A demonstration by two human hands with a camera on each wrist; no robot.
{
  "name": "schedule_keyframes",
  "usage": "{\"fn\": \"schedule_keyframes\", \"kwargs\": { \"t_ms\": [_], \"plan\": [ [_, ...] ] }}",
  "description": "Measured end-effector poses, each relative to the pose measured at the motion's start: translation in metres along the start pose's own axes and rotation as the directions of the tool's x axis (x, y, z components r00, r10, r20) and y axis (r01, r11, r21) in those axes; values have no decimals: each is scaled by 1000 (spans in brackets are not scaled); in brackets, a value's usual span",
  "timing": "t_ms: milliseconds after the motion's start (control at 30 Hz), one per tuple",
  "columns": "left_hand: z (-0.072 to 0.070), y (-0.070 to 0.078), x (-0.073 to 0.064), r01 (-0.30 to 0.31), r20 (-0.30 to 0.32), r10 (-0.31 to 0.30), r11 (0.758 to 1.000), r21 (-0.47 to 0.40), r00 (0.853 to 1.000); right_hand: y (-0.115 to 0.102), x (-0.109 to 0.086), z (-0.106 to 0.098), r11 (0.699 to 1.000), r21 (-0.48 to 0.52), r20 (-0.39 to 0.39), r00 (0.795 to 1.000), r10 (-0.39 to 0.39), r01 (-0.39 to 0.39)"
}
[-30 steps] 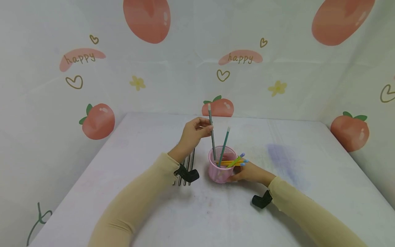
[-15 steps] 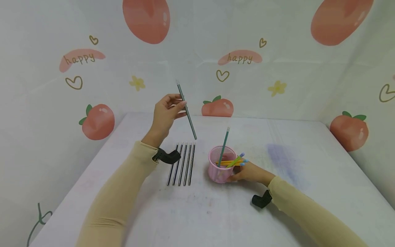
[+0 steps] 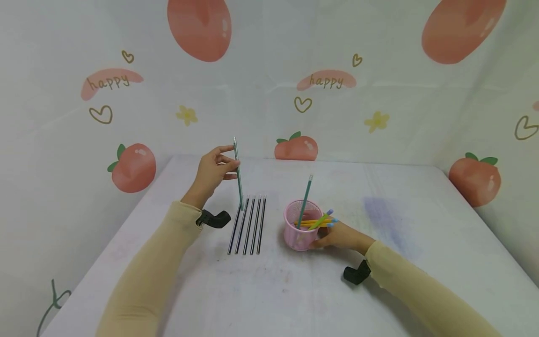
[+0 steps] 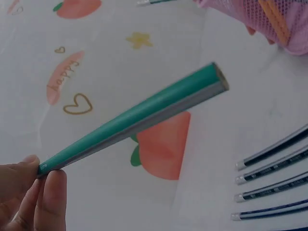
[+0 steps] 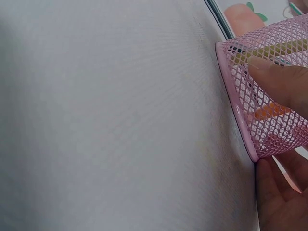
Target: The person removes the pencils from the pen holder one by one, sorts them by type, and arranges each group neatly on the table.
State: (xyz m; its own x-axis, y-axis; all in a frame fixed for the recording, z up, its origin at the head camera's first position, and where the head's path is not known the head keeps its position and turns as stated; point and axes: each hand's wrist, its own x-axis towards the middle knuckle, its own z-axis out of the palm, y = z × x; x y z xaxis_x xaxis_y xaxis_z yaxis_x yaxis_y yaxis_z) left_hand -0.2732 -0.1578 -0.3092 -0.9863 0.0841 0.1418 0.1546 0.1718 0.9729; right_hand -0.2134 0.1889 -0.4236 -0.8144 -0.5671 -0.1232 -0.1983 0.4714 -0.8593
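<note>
Your left hand (image 3: 214, 171) pinches a green pencil (image 3: 240, 189) between thumb and fingertips, close to its upper end; the pencil is above the far part of the table (image 3: 269, 299), left of centre; its long axis is nearly upright, the pale-tipped end up and slightly left, the flat, blunt end down and slightly right; in the head view that lower end overlaps the far ends of a row of five dark pencils (image 3: 248, 229), but the left wrist view shows it apart from them.

The row lies flat, roughly parallel, running near to far, pale tips far; it lies between your left hand and a pink mesh cup (image 3: 296, 241); your right hand (image 3: 338, 236) holds that cup round its right side, thumb on the near wall.

At the cup's mouth, a second green pencil (image 3: 305, 201) rises and leans right; yellow pencils (image 3: 311, 223) and a lime pencil (image 3: 318, 221) tilt low over the right rim, obstructing that side of the opening.
</note>
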Motion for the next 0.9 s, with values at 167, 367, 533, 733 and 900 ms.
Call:
{"fn": "schedule_keyframes", "kwargs": {
  "t_ms": [167, 367, 533, 733, 900],
  "plan": [
    [-8, -18, -1, 78, 37, -82, 991, 107, 996, 0, 1, 0, 1000, 24, 10, 1000, -10, 10],
    [-12, -40, -4, 156, 74, -176, 962, 226, 982, 0, 1, 0, 999, 30, 18, 1000, -24, 23],
    [-14, -58, -7, 245, 80, -273, 934, 259, 959, 0, 1, 0, 1000, 23, 7, 1000, -5, 5],
    [-16, -73, -15, 338, 78, -374, 896, 289, 924, 0, 1, 1, 1000, 7, -1, 1000, 6, -6],
    [-18, -80, -20, 357, 83, -403, 875, 328, 911, 0, 0, 0, 1000, 3, 3, 1000, 2, -2]
  ]
}}
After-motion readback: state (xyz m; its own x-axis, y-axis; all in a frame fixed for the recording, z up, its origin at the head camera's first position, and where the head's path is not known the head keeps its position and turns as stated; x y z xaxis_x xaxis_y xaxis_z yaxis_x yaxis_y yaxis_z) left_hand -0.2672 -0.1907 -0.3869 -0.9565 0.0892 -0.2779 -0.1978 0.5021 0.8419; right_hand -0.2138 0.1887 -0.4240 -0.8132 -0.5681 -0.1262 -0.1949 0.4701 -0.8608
